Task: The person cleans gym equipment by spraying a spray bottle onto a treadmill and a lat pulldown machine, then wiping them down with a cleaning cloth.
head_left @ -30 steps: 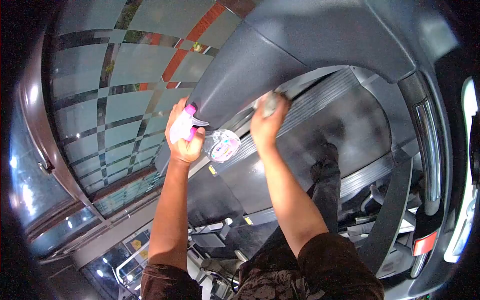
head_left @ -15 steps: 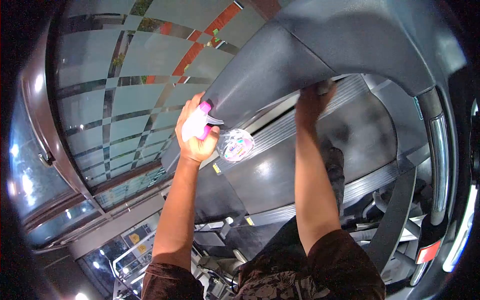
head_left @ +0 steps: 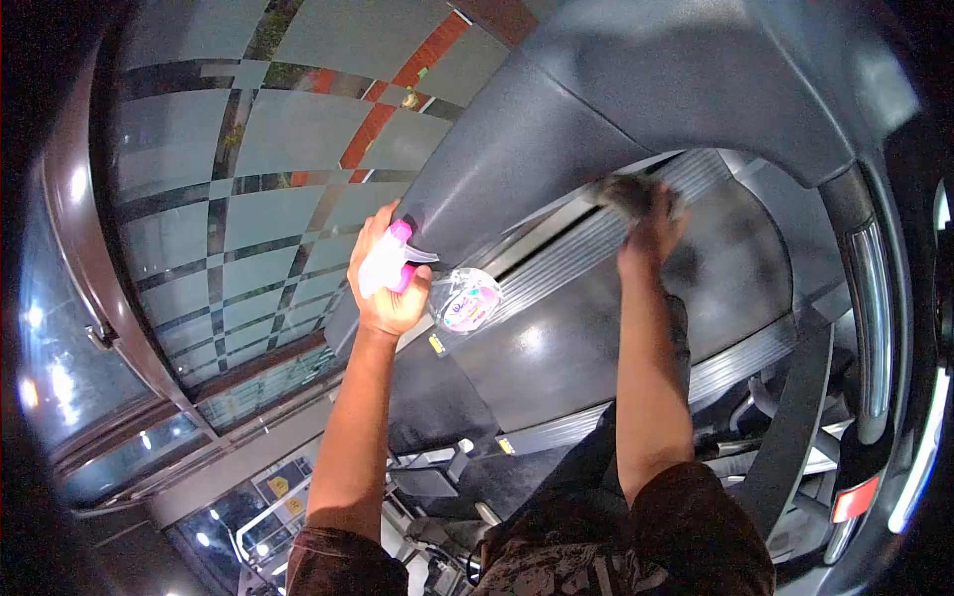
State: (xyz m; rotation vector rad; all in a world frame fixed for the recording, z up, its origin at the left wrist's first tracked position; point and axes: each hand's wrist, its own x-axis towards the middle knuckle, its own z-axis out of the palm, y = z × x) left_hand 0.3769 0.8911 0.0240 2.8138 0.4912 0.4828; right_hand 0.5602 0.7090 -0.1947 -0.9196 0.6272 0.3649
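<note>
My left hand (head_left: 394, 306) is closed around the neck of a spray bottle (head_left: 469, 301) with a white and pink trigger head and a clear, labelled body. The bottle tilts, its body out to the right of my thumb. My fingers lie against the dark grey treadmill handrail (head_left: 517, 149). Below the rail's inner curve, my right hand (head_left: 656, 236) grips a grey-brown cloth (head_left: 624, 195), both smeared by motion. The cloth is close to the rail's underside, above the ribbed side strip (head_left: 596, 248); whether it touches either cannot be told.
Beneath my arms lies the treadmill's dark belt (head_left: 537, 348), with a second ribbed strip (head_left: 556, 427) along its near side. A checkered glass window (head_left: 288, 199) rises at the left. At the right, a metal-plated grip (head_left: 874, 328) curves downward. Gym equipment (head_left: 427, 477) stands below.
My right hand has moved slightly right and down, out from under the handrail, and the cloth now shows. My left hand keeps the spray bottle in nearly the same place.
</note>
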